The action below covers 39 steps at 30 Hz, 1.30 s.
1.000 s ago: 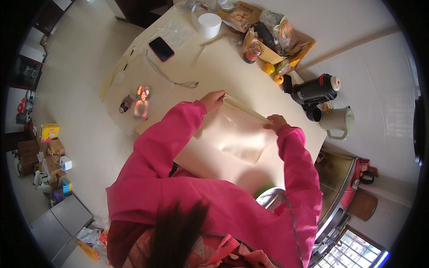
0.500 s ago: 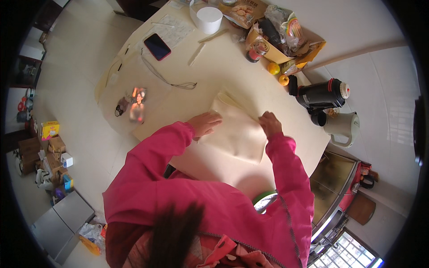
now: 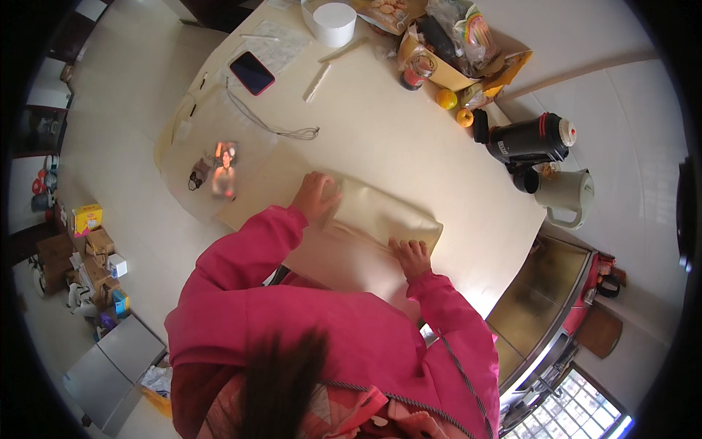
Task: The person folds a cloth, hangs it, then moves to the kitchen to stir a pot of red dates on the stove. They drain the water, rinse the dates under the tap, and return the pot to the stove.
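Note:
A pale cream sheet (image 3: 385, 212), folded into a long narrow rectangle, lies slantwise on the table in front of me. Its surface looks smooth and slightly shiny; I cannot tell whether it is cloth or plastic. At its left end rests my left hand (image 3: 316, 197), open, with bent fingers touching the end. On the near long edge, toward the right end, lies my right hand (image 3: 411, 256), its fingers spread over the edge.
Left of the sheet, a lit picture of a person (image 3: 224, 170) shows on the table. Farther back are a phone (image 3: 252, 73), a looped cord (image 3: 298, 134) and a white roll (image 3: 330, 24). A carton (image 3: 453, 73), oranges (image 3: 446, 99), a black flask (image 3: 528, 139) and a kettle (image 3: 567, 194) line the right.
The sheet has gone from a wider, bulging shape to a narrow folded strip. My left hand has moved away from me and slightly left; my right hand has come nearer and left.

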{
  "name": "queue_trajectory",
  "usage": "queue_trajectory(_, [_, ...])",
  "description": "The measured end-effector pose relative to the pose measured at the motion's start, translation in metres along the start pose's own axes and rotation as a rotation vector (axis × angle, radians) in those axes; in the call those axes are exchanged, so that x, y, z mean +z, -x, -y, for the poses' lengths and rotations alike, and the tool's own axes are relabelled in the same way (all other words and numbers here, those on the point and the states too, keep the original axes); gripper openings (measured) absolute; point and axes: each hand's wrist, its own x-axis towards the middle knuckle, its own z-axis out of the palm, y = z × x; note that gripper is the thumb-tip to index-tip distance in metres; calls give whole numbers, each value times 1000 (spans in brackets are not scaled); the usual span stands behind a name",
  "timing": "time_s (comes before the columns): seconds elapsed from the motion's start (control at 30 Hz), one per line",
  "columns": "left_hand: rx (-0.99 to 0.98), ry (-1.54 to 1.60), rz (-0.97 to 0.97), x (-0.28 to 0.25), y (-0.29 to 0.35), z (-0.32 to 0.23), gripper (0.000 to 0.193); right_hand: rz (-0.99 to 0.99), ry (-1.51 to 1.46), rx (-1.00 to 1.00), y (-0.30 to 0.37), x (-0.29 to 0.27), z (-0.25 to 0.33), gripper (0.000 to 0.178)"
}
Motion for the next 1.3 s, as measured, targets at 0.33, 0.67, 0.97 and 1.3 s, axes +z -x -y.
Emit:
queue_trajectory(0.33, [666, -848, 110, 44, 45, -33, 40, 103, 25, 228, 11, -1, 12, 49])
queue_trajectory(0.67, [693, -720, -53, 59, 37, -23, 23, 59, 99, 399, -30, -3, 50, 64])
queue_trajectory(0.97, [672, -557, -133, 21, 34, -50, 29, -119, 92, 311, -53, -16, 15, 38])
queue_trajectory(1.3, [-300, -825, -485, -163, -58, 76, 26, 220, -104, 332, -83, -104, 24, 43])
